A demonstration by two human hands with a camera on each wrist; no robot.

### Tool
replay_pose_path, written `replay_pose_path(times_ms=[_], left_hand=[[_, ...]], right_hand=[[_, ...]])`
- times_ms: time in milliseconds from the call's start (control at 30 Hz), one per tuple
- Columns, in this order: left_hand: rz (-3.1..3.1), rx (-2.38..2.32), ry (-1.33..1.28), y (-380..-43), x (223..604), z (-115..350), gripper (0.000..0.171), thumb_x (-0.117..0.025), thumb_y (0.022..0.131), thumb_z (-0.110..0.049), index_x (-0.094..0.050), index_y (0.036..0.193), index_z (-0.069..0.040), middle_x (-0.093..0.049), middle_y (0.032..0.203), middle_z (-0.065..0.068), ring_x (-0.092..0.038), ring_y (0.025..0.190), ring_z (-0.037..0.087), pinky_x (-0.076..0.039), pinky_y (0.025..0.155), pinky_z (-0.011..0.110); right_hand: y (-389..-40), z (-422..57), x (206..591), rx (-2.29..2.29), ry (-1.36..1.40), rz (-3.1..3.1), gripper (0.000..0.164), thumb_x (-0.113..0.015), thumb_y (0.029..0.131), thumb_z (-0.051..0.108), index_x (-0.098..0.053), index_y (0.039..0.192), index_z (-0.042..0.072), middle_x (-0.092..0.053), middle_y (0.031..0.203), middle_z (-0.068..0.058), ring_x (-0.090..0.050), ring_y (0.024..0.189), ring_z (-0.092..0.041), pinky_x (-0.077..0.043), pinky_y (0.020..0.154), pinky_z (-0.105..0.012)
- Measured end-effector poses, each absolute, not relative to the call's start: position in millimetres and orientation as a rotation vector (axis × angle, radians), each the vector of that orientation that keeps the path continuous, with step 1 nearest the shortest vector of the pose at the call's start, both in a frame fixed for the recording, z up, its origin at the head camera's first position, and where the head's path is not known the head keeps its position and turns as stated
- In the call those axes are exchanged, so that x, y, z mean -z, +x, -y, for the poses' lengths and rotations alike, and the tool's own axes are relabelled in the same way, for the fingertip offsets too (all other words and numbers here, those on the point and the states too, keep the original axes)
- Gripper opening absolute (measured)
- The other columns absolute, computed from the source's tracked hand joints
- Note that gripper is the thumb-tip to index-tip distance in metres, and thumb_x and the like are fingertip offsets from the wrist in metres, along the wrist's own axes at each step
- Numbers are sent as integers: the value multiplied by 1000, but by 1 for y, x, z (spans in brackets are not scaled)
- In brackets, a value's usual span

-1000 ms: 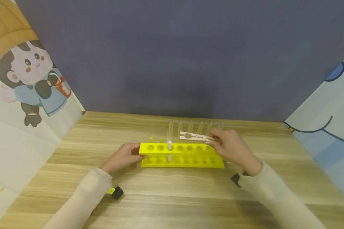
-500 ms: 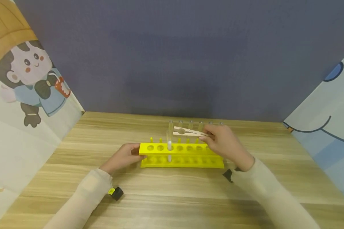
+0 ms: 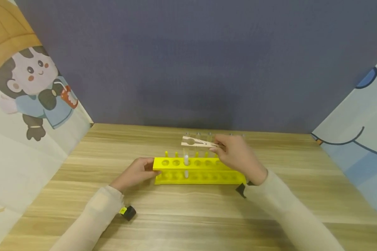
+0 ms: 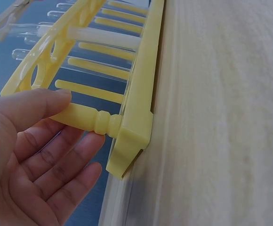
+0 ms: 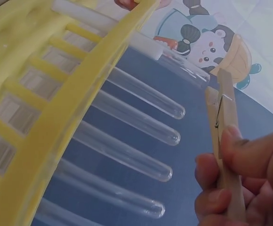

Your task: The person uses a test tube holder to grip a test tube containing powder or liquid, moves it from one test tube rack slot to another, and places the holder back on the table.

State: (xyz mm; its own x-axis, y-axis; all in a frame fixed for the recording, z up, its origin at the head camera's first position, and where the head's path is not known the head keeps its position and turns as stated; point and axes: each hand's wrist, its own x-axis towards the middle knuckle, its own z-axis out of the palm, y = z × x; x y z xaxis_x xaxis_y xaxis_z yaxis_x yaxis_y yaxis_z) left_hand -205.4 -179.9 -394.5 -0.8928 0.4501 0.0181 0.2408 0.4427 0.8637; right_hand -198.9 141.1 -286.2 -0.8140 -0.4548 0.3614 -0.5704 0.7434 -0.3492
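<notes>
Wooden clamp (image 3: 205, 143), pinched by its handle end between the thumb and fingers of my right hand (image 3: 235, 151), above and behind the yellow rack (image 3: 199, 168). Over the last second the clamp has travelled leftward from the rack's right part, and its tips now lie in line with the filled tube (image 3: 186, 160), which stands upright in the third hole from the left, white in its lower part. My left hand (image 3: 138, 173) has stayed at the rack's left end, and the rack has kept its place on the surface (image 3: 163, 216). For the work at hand, I judge that this brings the tube within the clamp's reach, with the rack steadied and no grip yet made.

The views differ. From the head, my right hand hides part of the back row. The right wrist view shows the metal spring (image 5: 218, 115), the clamp's tips slightly parted just beside the tube's upper end, and empty tubes (image 5: 148, 95) with rounded ends uppermost; whether clamp and tube touch, I cannot tell. Only the left wrist view shows clearly how my left thumb and fingers pinch the end post (image 4: 80, 116), beside a bare peg (image 4: 90, 91).
</notes>
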Motion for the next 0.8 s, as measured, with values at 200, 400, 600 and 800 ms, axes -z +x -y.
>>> replay_pose_path(times_ms=[200, 400, 600, 800], left_hand=[[-2484, -1428, 587, -205, 394, 179, 30, -66, 87, -13, -63, 117, -11, -66, 116, 3, -62, 103, 16, -51, 90, 29], [-2487, -1428, 590, -206, 395, 181, 30, -66, 87, -12, -63, 117, -9, -66, 115, 4, -62, 100, 16, -51, 87, 28], [-2478, -1427, 602, -206, 394, 180, 30, -66, 87, -12, -63, 116, -9, -66, 115, 5, -62, 100, 16, -51, 87, 27], [-2477, -1432, 611, -207, 395, 181, 30, -66, 87, -12, -62, 117, -8, -66, 115, 6, -63, 101, 17, -51, 88, 28]], right_hand=[[-200, -134, 284, -663, 817, 2692, 30, -69, 86, 17, -45, 69, 12, -21, 55, 4, -20, 48, -9, -28, 47, -24], [-201, -129, 280, -669, 827, 2708, 26, -69, 86, 15, -48, 72, 12, -22, 55, 3, -20, 48, -9, -30, 48, -25], [-201, -125, 279, -666, 820, 2735, 19, -69, 86, 14, -54, 75, 12, -28, 53, 2, -22, 46, -9, -29, 46, -24], [-201, -123, 280, -652, 820, 2739, 24, -69, 86, 13, -50, 72, 11, -24, 54, 3, -22, 47, -10, -28, 46, -24]])
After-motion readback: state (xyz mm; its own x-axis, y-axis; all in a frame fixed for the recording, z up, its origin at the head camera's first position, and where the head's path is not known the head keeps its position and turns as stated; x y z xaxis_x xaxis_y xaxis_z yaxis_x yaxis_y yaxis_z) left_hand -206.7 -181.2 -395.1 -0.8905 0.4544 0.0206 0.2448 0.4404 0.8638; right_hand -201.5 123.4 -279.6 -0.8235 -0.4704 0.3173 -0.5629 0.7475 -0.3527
